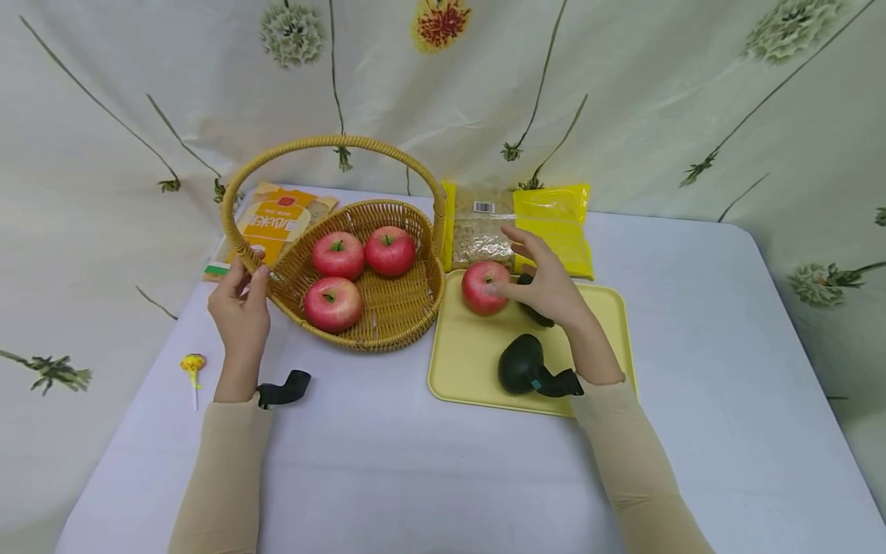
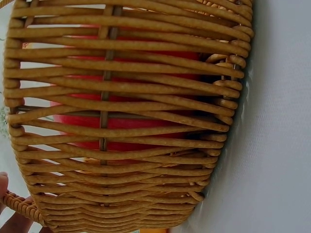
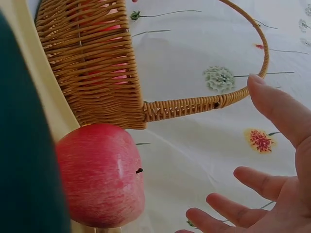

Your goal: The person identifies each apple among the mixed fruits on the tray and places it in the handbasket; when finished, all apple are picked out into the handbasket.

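Note:
My left hand (image 1: 240, 312) pinches the lower left end of the handle of a wicker basket (image 1: 391, 315). Inside the basket lie three red apples, seen from above in the head view and through the weave in the left wrist view. Over a pale yellow tray (image 1: 460, 362), my right hand (image 1: 554, 288) hovers with fingers spread beside another red apple (image 1: 482, 292). In the right wrist view this apple (image 3: 102, 174) stands apart from the fingers. A dark green avocado (image 1: 517, 362) lies on the tray; a second dark one (image 1: 534, 312) is partly hidden under the right hand.
Behind the tray lies a yellow and clear food package (image 1: 550, 223). An orange package (image 1: 273, 219) sits behind the basket's left side. A yellow-wrapped lollipop (image 1: 193, 365) is on the white table at the left. A flower-print cloth (image 1: 623, 115) hangs along the back.

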Available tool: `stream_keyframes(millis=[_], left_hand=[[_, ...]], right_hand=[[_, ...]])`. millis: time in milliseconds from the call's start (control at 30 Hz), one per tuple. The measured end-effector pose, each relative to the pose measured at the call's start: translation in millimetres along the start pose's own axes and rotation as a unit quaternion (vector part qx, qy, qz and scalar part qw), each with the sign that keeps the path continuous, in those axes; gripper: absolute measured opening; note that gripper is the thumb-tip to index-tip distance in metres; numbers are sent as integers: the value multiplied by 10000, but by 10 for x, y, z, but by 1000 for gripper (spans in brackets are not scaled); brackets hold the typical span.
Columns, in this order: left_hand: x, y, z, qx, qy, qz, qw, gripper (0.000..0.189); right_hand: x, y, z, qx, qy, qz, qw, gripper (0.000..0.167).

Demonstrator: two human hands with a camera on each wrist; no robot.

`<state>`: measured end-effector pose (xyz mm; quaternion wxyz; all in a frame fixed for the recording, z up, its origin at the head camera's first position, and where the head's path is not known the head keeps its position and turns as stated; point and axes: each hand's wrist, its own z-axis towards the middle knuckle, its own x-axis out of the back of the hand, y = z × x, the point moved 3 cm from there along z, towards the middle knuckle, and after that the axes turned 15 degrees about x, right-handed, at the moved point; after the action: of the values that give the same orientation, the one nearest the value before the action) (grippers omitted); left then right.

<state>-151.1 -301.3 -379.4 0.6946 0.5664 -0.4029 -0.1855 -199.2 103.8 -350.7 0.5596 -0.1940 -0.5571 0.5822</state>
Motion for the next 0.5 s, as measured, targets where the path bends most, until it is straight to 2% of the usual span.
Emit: stream_keyframes(millis=[300, 500], left_hand=[[9, -11, 20, 10, 19, -19, 10000, 35], [-1, -16, 17, 22, 1, -33, 10000, 34]], right_hand=[[7, 44, 15, 30, -116, 96, 9999, 86], [46, 72, -20, -108, -219, 36, 9997, 85]])
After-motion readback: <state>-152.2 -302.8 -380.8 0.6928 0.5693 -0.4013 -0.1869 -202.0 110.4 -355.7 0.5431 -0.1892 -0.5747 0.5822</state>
